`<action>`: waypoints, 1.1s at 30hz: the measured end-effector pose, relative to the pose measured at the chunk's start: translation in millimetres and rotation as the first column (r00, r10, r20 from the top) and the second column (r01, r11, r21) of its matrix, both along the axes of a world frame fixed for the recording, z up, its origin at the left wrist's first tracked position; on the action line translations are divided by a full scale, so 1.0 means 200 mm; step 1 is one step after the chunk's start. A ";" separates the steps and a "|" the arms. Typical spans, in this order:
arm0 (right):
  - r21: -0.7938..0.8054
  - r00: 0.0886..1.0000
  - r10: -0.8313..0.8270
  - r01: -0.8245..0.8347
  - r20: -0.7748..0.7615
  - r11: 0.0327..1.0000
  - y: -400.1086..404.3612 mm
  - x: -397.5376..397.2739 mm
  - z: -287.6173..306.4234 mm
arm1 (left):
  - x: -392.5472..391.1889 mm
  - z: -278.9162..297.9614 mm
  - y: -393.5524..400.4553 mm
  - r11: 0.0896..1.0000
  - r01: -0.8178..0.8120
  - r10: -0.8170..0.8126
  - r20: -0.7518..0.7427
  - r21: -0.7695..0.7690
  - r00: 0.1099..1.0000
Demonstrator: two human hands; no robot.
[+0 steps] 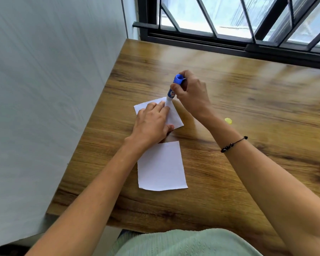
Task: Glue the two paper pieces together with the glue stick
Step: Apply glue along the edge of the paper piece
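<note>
**Glue stick on far paper, left hand pinning it**

While the left hand lies flat with fingers straight on the far paper, the right hand grips the glue stick, fingers curled round its barrel. Stick is tilted, blue base up at 12 o'clock, white tip down and touching the paper's far edge, just beside the left fingertips. Far paper sits at mid surface, turned slightly, its near half mostly hidden under the left hand. Near paper lies flat at 6 o'clock from the far one, apart from it with a strip of wood between; the left wrist crosses its far-left corner. Yellow cap rests on the surface at 3 o'clock from the far paper, well apart, beyond the right forearm. Black bead bracelet on the right forearm. Window with dark bars at 12 o'clock, pale wall at 9 o'clock. Green top at 6 o'clock.
</note>
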State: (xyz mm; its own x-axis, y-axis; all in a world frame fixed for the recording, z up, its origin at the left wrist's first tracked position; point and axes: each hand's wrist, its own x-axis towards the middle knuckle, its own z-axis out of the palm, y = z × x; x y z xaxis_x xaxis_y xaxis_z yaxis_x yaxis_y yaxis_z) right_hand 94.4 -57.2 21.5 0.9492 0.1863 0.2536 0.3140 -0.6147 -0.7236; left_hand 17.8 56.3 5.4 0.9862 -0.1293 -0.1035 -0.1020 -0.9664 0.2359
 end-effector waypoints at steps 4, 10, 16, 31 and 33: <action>-0.017 1.000 0.007 -0.007 0.000 1.000 0.00 0.01 -0.01 | 0.01 0.00 0.00 1.000 0.002 -0.002 -0.003 -0.007 1.000; -0.036 0.999 0.031 -0.030 0.022 0.999 0.04 0.03 -0.03 | 0.00 0.00 0.00 1.000 -0.004 0.004 -0.002 -0.025 1.000; -0.078 0.997 0.050 -0.045 0.060 0.996 0.06 0.03 -0.03 | 0.01 0.00 0.01 1.000 0.001 -0.001 0.004 -0.030 1.000; -0.126 0.997 0.053 -0.046 0.053 0.991 0.05 0.01 -0.01 | 0.00 -0.01 0.01 0.999 -0.006 0.007 0.014 -0.050 1.000; -0.122 0.997 0.060 -0.053 0.050 0.991 0.03 -0.01 -0.01 | 0.00 -0.01 0.01 0.998 -0.009 0.010 0.017 -0.054 1.000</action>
State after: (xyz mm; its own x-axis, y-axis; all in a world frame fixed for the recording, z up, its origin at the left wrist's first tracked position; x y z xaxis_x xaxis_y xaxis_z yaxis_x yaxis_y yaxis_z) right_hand 93.4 -50.6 19.9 0.9221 0.2713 0.2758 0.3866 -0.6763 -0.6270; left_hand 17.9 58.1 2.9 0.9890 -0.1248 -0.0795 -0.0973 -0.9533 0.2861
